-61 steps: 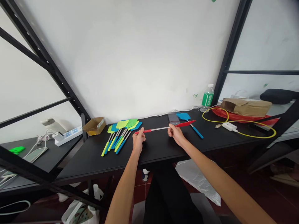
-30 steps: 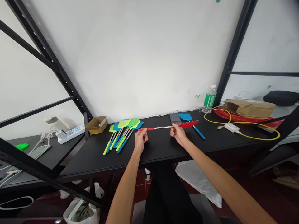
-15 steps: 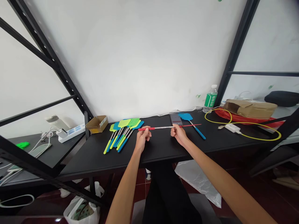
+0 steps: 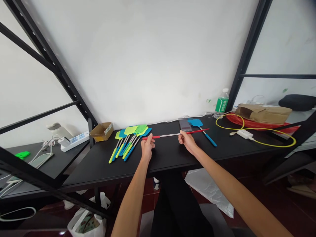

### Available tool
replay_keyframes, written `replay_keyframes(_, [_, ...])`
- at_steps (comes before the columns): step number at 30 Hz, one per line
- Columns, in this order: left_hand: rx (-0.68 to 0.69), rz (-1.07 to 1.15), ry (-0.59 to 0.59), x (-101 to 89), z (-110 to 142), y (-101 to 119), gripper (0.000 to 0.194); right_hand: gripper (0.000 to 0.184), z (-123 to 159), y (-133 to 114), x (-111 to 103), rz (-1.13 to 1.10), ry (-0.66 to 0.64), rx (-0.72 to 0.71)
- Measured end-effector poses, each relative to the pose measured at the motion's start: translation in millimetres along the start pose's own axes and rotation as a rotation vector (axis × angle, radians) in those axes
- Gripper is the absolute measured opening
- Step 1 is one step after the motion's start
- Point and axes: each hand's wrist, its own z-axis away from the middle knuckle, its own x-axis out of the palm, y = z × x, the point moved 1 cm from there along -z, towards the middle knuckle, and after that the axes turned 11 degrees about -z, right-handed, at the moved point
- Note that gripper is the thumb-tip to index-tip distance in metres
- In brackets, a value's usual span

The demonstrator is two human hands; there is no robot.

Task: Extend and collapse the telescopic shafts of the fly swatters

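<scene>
A red fly swatter (image 4: 170, 135) is held level above the black bench (image 4: 168, 161), in front of the person's body. The left hand (image 4: 147, 148) has its grip closed on the red handle, the thumb and index finger pinching it near the end. The right hand (image 4: 187, 141) grips the swatter where the silver shaft meets the red head, its other fingers curled in. The head points to the right and shows almost edge-on, as a thin red strip.

To the left of the hands, a pile of fly swatters (image 4: 132, 130) in green, yellow-green and blue lies on the bench, heads overlapping toward the wall and handles fanned toward the near edge. Just beyond it on the left stands a small open cardboard box (image 4: 101, 132). On the right, a blue fly swatter (image 4: 210, 140) lies with its head beside a flat grey item (image 4: 185, 125), whose surface is too blurred to read. Farther right are a bottle with a green label (image 4: 221, 105), a yellow cable (image 4: 274, 129) joined to a white adapter (image 4: 245, 134), and a brown carton (image 4: 266, 113) on red plastic (image 4: 281, 127).
</scene>
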Motion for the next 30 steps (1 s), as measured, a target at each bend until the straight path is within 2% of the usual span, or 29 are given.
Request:
replay_keyframes(4, [0.021, -0.034, -0.103, 1.1, 5, 5, 0.05, 0.046, 0, -1, -1, -0.016, 0.02, -0.011])
replay_keyframes(8, [0.043, -0.03, -0.227, 3.1, 9, 10, 0.04, 0.045, 0, 0, -1, -0.013, 0.012, -0.006])
replay_keyframes(12, [0.028, 0.02, -0.276, 3.5, 8, 8, 0.05, 0.046, 0, 0, -2, 0.002, -0.002, 0.0])
replay_keyframes(15, [0.008, 0.056, -0.264, 3.6, 6, 5, 0.048, 0.047, 0, 0, -2, 0.019, -0.012, 0.001])
replay_keyframes(19, [-0.016, 0.089, -0.187, 4.2, 3, 2, 0.038, 0.047, 0, 0, -1, 0.049, -0.02, -0.006])
replay_keyframes(24, [-0.043, 0.111, -0.128, 4.7, 4, 5, 0.056, 0.048, 2, -1, 2, 0.085, -0.033, -0.002])
replay_keyframes(30, [-0.079, 0.078, -0.027, 5.8, -1, 2, 0.05, 0.049, 5, -2, 4, 0.118, -0.034, 0.005])
